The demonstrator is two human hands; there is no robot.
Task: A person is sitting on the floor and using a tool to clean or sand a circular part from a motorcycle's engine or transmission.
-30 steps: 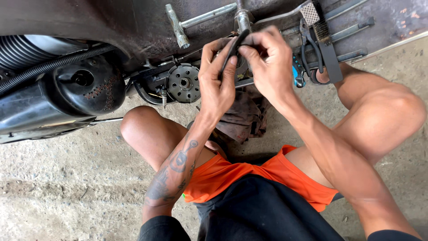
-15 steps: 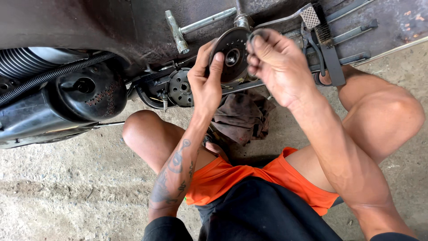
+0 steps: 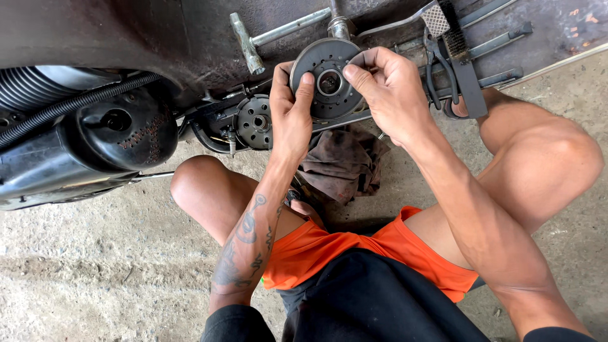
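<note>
Both hands grip a round dark metal disc (image 3: 327, 79) with a centre bore, lifted clear above the brown rag (image 3: 342, 161): left hand (image 3: 290, 107) pinching its left edge, right hand (image 3: 387, 88) its right rim. A second perforated disc (image 3: 254, 121), probably mounted, sits left of the rag.

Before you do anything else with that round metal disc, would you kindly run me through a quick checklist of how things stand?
1. Both hands on the disc: ok; left hand and right hand hold it from either side.
2. Centre hole of the disc in view: ok.
3. Disc held clear of the floor: ok.
4. Rag close by: ok, it lies just below the hands.
5. Pliers within reach: ok, beside the right hand.
6. Disc clean and undamaged: cannot tell.
</note>
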